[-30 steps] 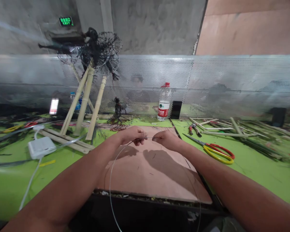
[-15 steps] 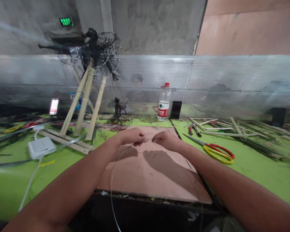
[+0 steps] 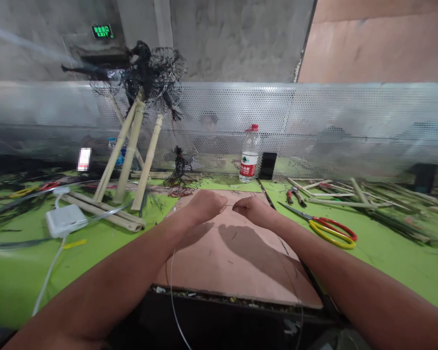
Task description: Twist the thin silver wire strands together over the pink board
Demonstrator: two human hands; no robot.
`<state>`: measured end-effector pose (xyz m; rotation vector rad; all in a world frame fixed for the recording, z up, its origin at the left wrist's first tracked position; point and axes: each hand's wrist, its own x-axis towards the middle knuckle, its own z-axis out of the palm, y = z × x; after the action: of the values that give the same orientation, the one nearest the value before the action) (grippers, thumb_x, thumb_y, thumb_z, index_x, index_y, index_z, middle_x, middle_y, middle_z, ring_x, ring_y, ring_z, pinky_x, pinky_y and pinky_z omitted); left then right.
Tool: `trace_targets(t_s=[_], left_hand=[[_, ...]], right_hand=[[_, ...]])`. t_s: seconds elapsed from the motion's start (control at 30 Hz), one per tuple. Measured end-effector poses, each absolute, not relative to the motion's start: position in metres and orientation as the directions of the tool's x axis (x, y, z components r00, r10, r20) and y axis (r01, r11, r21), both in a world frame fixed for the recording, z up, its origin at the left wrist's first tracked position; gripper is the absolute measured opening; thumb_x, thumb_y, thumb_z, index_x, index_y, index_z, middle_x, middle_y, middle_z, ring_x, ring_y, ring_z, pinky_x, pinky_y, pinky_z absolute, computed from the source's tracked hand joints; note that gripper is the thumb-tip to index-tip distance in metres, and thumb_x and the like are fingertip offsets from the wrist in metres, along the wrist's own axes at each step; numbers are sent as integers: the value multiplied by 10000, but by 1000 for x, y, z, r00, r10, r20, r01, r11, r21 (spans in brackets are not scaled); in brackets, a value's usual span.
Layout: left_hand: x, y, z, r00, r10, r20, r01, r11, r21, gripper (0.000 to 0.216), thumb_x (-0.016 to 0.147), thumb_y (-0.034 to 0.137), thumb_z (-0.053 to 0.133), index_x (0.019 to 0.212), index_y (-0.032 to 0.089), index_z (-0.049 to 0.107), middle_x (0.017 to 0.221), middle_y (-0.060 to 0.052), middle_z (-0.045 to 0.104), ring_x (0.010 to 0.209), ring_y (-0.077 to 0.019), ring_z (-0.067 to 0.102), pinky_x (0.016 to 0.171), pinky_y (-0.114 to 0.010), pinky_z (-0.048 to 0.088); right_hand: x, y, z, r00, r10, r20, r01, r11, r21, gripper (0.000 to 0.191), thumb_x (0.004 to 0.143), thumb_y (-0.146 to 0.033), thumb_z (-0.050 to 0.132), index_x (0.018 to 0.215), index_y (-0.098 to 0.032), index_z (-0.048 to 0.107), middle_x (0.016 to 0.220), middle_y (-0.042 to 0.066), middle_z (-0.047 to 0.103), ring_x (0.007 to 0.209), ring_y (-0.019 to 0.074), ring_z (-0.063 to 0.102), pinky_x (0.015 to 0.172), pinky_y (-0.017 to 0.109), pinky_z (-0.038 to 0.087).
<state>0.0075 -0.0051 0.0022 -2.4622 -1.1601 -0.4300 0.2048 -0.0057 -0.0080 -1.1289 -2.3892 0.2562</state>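
Note:
A thin wire hangs in a big loop below my hands, dropping past the near edge of the pinkish board. My left hand is closed on the wire above the board, knuckles up. Just to its right my right hand pinches the wire between thumb and fingers. A short stretch of it spans the small gap between the two hands. The fingertips of my left hand are mostly hidden behind the hand. Both hands cast shadows on the board.
Right of the board lie scissors with red and yellow handles, pliers and bamboo strips. A water bottle and a phone stand at the back. Leftward are bamboo poles, a white adapter and a dark wire tangle.
My left hand has turned over, its back now more toward me, and the wire beside it has swung behind my forearm. My right hand keeps its pinch. The whole view has shifted slightly.

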Motion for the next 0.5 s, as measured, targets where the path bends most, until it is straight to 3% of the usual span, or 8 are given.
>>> trace_targets(t_s=[0.1, 0.2, 0.3, 0.37, 0.5], left_hand=[[9, -5, 1, 552, 697, 457, 793, -608, -30, 213, 758, 316, 513, 763, 166, 664, 687, -78, 642, 667, -178, 561, 595, -263, 339], [4, -2, 2, 473, 809, 348, 699, -585, 411, 366, 711, 393, 580, 1003, 178, 625, 679, -35, 647, 619, -141, 553, 571, -231, 366], [-4, 2, 5, 499, 861, 97, 510, -382, 771, 491, 743, 478, 527, 1079, 124, 574, 663, -42, 643, 488, -95, 488, 473, -208, 346], [-8, 3, 7, 519, 854, -34, 426, -224, 876, 522, 751, 506, 512, 1066, 93, 571, 604, -40, 625, 427, -76, 453, 434, -197, 329], [-10, 3, 9, 539, 825, -170, 288, 9, 958, 545, 751, 511, 524, 1123, 111, 530, 579, -46, 630, 430, -92, 520, 442, -198, 375]], right_hand=[[206, -5, -6, -530, 766, 363, 683, 640, -352, 246, 799, -272, 458, 823, -185, 687, 774, 51, 667, 681, 144, 549, 632, 229, 382], [207, -5, -7, -545, 765, 345, 686, 642, -341, 239, 796, -266, 452, 802, -193, 680, 749, 36, 659, 650, 132, 535, 597, 222, 369], [207, -5, -8, -552, 763, 335, 684, 645, -342, 243, 800, -298, 453, 793, -193, 671, 715, 27, 647, 623, 125, 516, 572, 219, 356], [206, -6, -8, -555, 758, 342, 678, 650, -342, 247, 802, -312, 453, 791, -191, 668, 706, 26, 642, 617, 124, 508, 567, 219, 350], [206, -8, -7, -562, 754, 340, 672, 656, -344, 255, 803, -317, 454, 793, -181, 669, 697, 29, 638, 612, 122, 504, 565, 219, 345]])
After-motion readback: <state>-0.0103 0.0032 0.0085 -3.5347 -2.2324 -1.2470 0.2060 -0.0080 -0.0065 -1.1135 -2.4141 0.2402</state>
